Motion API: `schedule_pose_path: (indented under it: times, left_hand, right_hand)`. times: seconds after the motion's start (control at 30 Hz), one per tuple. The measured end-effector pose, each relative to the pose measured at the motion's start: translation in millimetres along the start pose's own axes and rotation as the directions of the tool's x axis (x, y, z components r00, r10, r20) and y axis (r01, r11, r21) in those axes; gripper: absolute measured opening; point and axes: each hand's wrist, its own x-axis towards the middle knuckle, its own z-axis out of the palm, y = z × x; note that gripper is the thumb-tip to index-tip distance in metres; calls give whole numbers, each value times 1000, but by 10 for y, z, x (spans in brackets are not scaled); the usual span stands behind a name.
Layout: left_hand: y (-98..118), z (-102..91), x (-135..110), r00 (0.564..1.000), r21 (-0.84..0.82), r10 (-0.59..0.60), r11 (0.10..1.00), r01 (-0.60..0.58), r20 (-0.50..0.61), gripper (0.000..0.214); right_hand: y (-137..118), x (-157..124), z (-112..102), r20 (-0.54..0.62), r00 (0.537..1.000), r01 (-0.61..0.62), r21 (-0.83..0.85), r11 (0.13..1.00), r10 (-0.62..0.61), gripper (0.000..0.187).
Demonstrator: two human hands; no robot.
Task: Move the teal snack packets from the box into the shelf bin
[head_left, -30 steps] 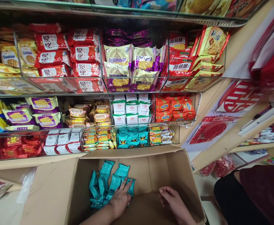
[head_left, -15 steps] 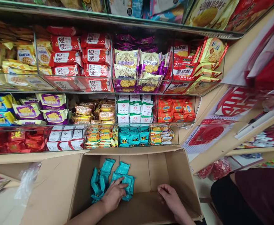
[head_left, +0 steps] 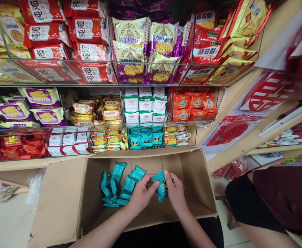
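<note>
Over the open cardboard box [head_left: 194,179] my left hand [head_left: 140,194] and my right hand [head_left: 175,191] both pinch one teal snack packet [head_left: 160,186], held between them above the box floor. A loose pile of the same teal packets [head_left: 116,187] lies in the box to the left of my hands. On the lowest shelf just beyond the box, a compartment holds more teal packets [head_left: 145,139].
Glass-fronted shelves [head_left: 151,84] packed with red, purple, yellow, white and orange snack packs rise behind the box. A wooden side panel with red decorations [head_left: 243,113] stands at right. Another person's dark clothing [head_left: 282,203] is at lower right. A clear plastic bag [head_left: 34,187] lies left of the box.
My left hand lifted a teal packet off the pile and my right hand rose from the box floor to meet it. The camera tilted downward.
</note>
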Motion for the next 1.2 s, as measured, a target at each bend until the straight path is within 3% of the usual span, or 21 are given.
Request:
schedule_pose_path:
  times: [0.2,0.33,0.4,0.5,0.57,0.7,0.8,0.87,0.97,1.1,1.13,1.2]
  left_hand:
    - [-6,93,5,996,-106,1,994,-11,-93,25]
    - [16,97,7,978,-182,-48,983,10,-202,27]
    - [34,71,-7,983,-193,-76,980,44,-165,29]
    - [63,16,-27,996,-146,-90,985,87,-12,37]
    - [88,-8,-34,996,-131,-92,987,92,6,37]
    - [144,28,-54,995,-203,-64,978,47,-76,37]
    - [164,85,-81,999,-166,13,986,-18,-36,30]
    - [189,83,-83,1000,-107,11,994,-10,7,27]
    - [333,-27,-25,999,-9,38,999,-38,-22,31]
    - [731,-326,248,944,257,282,938,-233,-170,33]
    - [828,-405,357,928,308,303,923,-230,-217,34]
    - [970,-543,610,924,312,191,946,-84,-332,33]
  right_hand:
    - [34,-15,-3,-48,993,-95,201,975,107,39]
    - [41,-41,-47,82,992,-114,311,943,93,33]
    - [55,-64,-91,151,988,-61,265,962,21,30]
    - [75,-95,-146,177,982,34,190,981,-69,24]
    - [69,-110,-157,186,979,49,197,979,-87,23]
    - [4,-128,-112,149,988,-9,293,956,-36,27]
    - [-54,-141,-76,76,996,-64,345,936,40,29]
    - [-67,-144,-84,94,994,-85,363,928,54,32]
    - [-2,-127,-156,147,986,-124,328,937,79,31]
    - [238,-93,-286,155,979,-167,223,960,134,31]
    - [307,-91,-309,158,976,-183,204,962,152,31]
    - [429,-97,-336,163,966,-229,180,957,200,31]
